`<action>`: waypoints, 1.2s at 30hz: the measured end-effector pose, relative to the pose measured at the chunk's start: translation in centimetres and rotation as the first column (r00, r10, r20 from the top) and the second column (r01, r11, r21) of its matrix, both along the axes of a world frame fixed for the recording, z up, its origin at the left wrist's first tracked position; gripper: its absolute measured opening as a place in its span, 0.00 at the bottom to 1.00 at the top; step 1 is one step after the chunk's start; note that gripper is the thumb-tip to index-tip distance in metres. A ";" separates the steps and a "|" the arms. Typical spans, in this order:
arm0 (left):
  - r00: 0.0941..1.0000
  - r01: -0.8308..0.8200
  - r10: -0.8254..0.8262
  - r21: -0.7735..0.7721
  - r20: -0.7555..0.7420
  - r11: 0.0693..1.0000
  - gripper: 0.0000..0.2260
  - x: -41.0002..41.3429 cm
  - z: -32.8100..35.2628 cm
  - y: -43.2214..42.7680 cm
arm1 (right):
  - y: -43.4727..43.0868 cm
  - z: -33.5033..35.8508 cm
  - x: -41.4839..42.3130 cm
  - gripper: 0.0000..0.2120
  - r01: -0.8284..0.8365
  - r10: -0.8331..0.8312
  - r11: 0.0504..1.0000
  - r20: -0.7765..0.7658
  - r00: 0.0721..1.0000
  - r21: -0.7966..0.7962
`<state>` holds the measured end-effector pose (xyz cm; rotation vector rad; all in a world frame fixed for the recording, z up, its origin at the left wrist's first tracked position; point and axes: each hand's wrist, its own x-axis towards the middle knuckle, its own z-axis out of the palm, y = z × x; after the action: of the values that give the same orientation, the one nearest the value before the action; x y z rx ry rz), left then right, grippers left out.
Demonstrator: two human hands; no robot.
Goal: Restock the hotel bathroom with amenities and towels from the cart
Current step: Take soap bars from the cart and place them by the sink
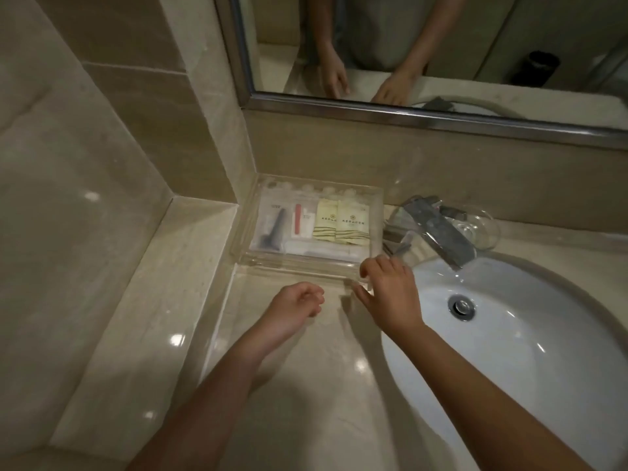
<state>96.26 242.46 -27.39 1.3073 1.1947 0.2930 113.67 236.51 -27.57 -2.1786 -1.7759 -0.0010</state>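
Observation:
A clear acrylic amenity tray sits in the back corner of the marble counter. In it lie a dark razor in a clear wrap, a red-handled item in a packet, two cream sachets with olive stripes and a long white packet along the front. My right hand grips the tray's front right corner, fingers over the rim and thumb below it. My left hand hovers just in front of the tray with fingers loosely curled and holds nothing.
A white oval sink with a chrome drain lies to the right. A chrome faucet stands behind it, with a clear glass bowl beside it. A framed mirror hangs above. A marble ledge runs along the left.

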 end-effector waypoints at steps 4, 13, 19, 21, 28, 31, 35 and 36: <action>0.925 0.367 -0.331 0.214 -0.184 0.905 0.07 2.6 2.0 -2.4 | -5.0 2.0 1.7 0.07 0.051 -0.083 0.987 -0.216 0.973 -0.150; 0.528 0.847 -0.764 0.297 -0.370 0.441 0.13 11.0 6.9 -12.7 | -22.3 5.3 6.6 0.06 0.333 -0.427 0.893 -0.332 0.841 -0.304; 0.293 0.929 -0.857 0.337 -0.424 0.151 0.14 17.5 11.5 -24.2 | -37.8 7.5 8.5 0.03 0.560 -0.624 0.780 -0.399 0.672 -0.277; 0.249 0.928 -0.868 0.361 -0.431 0.087 0.14 18.7 12.6 -27.5 | -41.6 8.1 8.7 0.02 0.600 -0.648 0.756 -0.428 0.630 -0.262; -0.034 0.849 -0.885 0.454 -0.464 -0.271 0.14 21.4 15.5 -45.3 | -60.3 11.3 5.8 0.10 0.810 -0.774 0.555 -0.473 0.421 -0.188; -0.157 0.777 -0.876 0.490 -0.456 -0.395 0.13 22.0 15.6 -52.9 | -67.6 12.4 2.9 0.07 0.877 -0.822 0.442 -0.477 0.311 -0.190; -0.340 0.676 -0.835 0.505 -0.433 -0.537 0.14 21.6 15.8 -62.6 | -76.5 12.9 -2.1 0.03 0.959 -0.864 0.229 -0.490 0.121 -0.168; -0.375 0.642 -0.817 0.513 -0.437 -0.569 0.13 21.5 15.8 -64.4 | -78.1 12.8 -3.2 0.03 0.969 -0.864 0.182 -0.498 0.077 -0.165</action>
<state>117.71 178.03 -11.64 2.3690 -0.9725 -0.5541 110.45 158.44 -14.75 -2.4044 0.1842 0.0591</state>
